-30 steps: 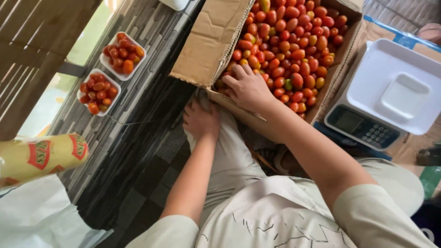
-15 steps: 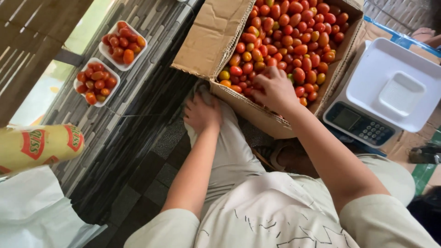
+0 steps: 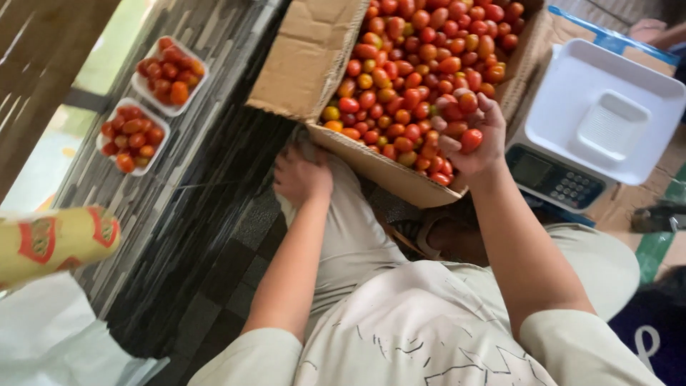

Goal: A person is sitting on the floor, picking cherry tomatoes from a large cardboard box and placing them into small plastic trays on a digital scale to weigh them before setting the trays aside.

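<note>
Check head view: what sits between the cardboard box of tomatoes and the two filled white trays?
Only bare dark striped floor lies between the cardboard box and the two white trays, as the head view shows. The box's open flap juts toward them.

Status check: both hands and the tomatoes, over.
Right hand cupped around a handful of tomatoes, above the cardboard box. Left hand empty, resting on the knee. White scale beside the box; nothing blocking.

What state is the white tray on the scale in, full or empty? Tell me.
Empty. The white tray on the scale shows only bare plastic; the tomatoes remain in the cardboard box.
</note>
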